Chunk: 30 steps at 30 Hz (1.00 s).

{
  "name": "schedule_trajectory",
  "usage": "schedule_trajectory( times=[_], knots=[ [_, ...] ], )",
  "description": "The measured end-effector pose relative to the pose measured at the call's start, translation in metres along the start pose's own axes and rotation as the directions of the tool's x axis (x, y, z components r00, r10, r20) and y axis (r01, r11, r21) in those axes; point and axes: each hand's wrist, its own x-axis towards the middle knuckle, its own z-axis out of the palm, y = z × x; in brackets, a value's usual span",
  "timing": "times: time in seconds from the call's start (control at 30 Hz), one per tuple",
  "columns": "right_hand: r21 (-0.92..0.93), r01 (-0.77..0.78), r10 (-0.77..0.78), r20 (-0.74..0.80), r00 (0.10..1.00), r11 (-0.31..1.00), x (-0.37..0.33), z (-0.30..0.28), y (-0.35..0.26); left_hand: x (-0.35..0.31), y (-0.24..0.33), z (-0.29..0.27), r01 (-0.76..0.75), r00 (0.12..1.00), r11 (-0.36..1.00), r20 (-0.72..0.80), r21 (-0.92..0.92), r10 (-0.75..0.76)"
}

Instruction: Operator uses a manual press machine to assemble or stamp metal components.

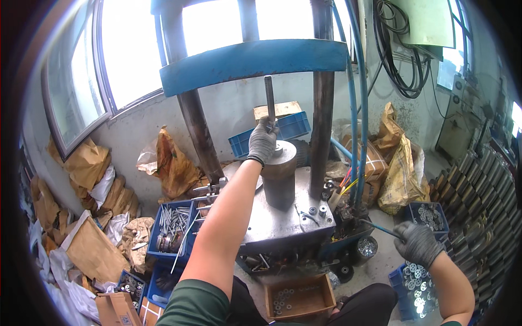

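Note:
My left hand [262, 142], in a grey glove, reaches up to the lower end of a dark vertical rod [269, 98] under the blue crossbeam [255, 61] of a press. Its fingers are closed there, and they mostly hide what is between them. Just below stands a thick metal cylinder [279, 182] with a small round piece on top, on the press's steel table [258, 221]. At the right, my gloved right hand [418, 244] is wrapped round the end of a thin lever [382, 228] that runs to the press's side.
Small metal rings [323, 211] and a pair of pliers [310, 217] lie on the table's right. A blue bin of metal rods [174, 224] stands left. A wooden box [299, 314] with several washers sits below. Blue hoses [353, 108] hang beside the right column.

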Motion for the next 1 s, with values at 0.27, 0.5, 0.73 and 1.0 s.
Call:
schedule_trajectory(
  times=[0.27, 0.5, 0.73, 1.0],
  knots=[
    [0.111, 0.233, -0.253, 0.239, 0.938, 0.966, 0.0, 0.0, -0.006, -0.011, -0.021, 0.019, -0.001, 0.998, 0.974, -0.061, -0.225, -0.013],
    [0.102, 0.017, -0.038, 0.203, 0.978, 0.995, -0.037, 0.019, -0.023, -0.016, -0.018, 0.011, 0.156, 0.981, 0.901, 0.17, -0.404, -0.093],
    [0.167, -0.132, 0.085, 0.262, 0.961, 0.977, -0.076, 0.057, -0.033, -0.022, -0.012, 0.009, 0.056, 0.998, 0.953, 0.043, -0.298, -0.046],
    [0.127, -0.151, 0.134, 0.137, 0.982, 0.98, -0.081, 0.065, -0.039, -0.021, -0.012, 0.01, 0.07, 0.997, 0.94, 0.047, -0.334, -0.058]
  ],
)
